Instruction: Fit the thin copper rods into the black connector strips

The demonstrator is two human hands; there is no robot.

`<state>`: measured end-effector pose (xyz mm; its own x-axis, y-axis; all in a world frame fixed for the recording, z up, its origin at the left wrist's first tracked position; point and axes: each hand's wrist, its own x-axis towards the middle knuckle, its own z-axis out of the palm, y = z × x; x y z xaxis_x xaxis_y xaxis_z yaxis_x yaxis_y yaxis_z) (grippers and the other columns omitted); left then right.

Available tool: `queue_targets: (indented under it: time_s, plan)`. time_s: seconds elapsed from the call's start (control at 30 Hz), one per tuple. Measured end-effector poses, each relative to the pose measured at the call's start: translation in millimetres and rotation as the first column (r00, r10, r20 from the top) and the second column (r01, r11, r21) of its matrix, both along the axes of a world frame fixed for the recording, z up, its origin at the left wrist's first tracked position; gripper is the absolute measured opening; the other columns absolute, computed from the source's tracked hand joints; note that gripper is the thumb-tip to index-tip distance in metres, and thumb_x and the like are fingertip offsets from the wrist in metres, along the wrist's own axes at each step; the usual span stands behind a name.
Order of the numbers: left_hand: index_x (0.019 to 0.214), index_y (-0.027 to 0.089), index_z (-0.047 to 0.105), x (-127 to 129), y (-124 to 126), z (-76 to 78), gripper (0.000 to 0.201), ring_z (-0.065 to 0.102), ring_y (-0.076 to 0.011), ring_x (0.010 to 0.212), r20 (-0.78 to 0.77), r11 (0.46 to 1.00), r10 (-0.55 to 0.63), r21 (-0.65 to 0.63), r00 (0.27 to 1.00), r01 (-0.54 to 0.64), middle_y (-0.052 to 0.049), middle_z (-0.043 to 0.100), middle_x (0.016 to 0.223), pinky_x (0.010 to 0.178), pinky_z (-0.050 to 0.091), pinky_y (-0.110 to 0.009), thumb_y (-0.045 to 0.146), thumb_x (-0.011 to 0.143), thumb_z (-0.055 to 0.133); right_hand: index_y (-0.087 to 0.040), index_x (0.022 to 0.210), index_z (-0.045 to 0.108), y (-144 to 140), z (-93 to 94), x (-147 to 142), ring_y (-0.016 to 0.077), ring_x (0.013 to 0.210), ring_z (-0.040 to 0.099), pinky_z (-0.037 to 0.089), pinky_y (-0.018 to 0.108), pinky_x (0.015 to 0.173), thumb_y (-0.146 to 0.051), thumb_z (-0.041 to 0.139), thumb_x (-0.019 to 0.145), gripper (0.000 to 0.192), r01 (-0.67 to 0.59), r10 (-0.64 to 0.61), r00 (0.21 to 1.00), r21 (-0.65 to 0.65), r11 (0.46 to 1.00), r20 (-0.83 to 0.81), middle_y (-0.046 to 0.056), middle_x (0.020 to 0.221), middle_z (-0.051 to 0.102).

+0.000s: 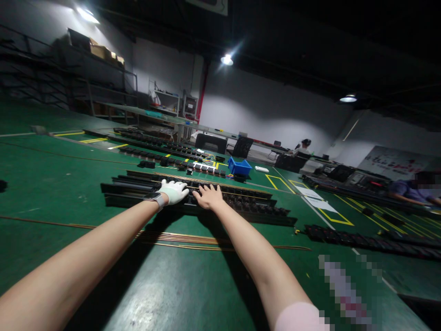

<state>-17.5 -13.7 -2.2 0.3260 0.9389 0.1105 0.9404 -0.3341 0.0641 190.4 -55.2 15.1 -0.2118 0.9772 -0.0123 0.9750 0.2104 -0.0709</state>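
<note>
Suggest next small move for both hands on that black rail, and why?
Probably curl the fingers to grip: the left hand, gloved, and the bare right hand both lie flat and open on the long black rail, side by side, grasping nothing.

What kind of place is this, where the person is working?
Probably a factory or assembly workshop. Long black rails lie in rows on a green floor marked with yellow lines, metal shelving stands along the wall, and both hands, left gloved and right bare, rest on one rail.
</note>
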Motion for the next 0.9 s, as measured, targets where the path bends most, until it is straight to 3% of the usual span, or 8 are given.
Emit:
queue_targets:
  time_s: [0.33, 0.47, 0.73, 0.9]
  plan:
    - [0.163, 0.028, 0.053, -5, 10, -8.0, 0.070, 0.052, -0.0418, 0.149, -0.022, 1.000, -0.026, 0.001, 0.999, 0.026, -0.017, 0.053, 0.168, 0.123, 0.025, -0.075, 0.057, 0.106, 0.024, -0.020, 0.173, 0.037, 2, 1.1, -27, 0.0359, 0.169, 0.020, 0.005, 0.062, 0.136, -0.066, 0.012, 0.112, 0.082, -0.071, 0.072, 0.997, 0.020, 0.997, -0.025, 0.009, 0.179, 0.033]
    - [0.164, 0.032, 0.053, -6, 11, -10.0, 0.065, 0.050, -0.0419, 0.150, -0.027, 0.999, -0.042, -0.001, 0.999, 0.042, -0.014, 0.048, 0.172, 0.124, 0.022, -0.077, 0.049, 0.107, 0.026, -0.025, 0.175, 0.034, 7, 1.1, -32, 0.0362, 0.169, 0.020, 0.006, 0.064, 0.136, -0.066, 0.008, 0.111, 0.080, -0.072, 0.071, 0.996, -0.017, 0.997, -0.054, 0.005, 0.180, 0.030]
    - [0.168, 0.033, 0.047, -6, 6, -3.6, 0.068, 0.045, -0.0410, 0.155, -0.023, 0.998, -0.053, -0.030, 0.998, 0.052, -0.011, 0.044, 0.176, 0.125, 0.022, -0.074, 0.056, 0.107, 0.026, -0.025, 0.176, 0.032, 5, 0.3, -30, 0.0374, 0.168, 0.024, 0.010, 0.065, 0.135, -0.064, 0.008, 0.112, 0.079, -0.059, 0.053, 0.992, -0.054, 0.997, -0.111, 0.006, 0.182, 0.027]
    - [0.167, 0.029, 0.049, -12, -6, 1.8, 0.068, 0.048, -0.0353, 0.153, 0.010, 0.992, -0.103, 0.070, 0.995, 0.102, -0.012, 0.052, 0.170, 0.126, 0.027, -0.065, 0.051, 0.107, 0.024, -0.028, 0.176, 0.031, 1, -6.4, -29, 0.0310, 0.169, 0.023, 0.015, 0.060, 0.136, -0.051, 0.014, 0.113, 0.070, -0.043, 0.040, 0.990, -0.019, 0.999, -0.135, 0.003, 0.182, 0.026]
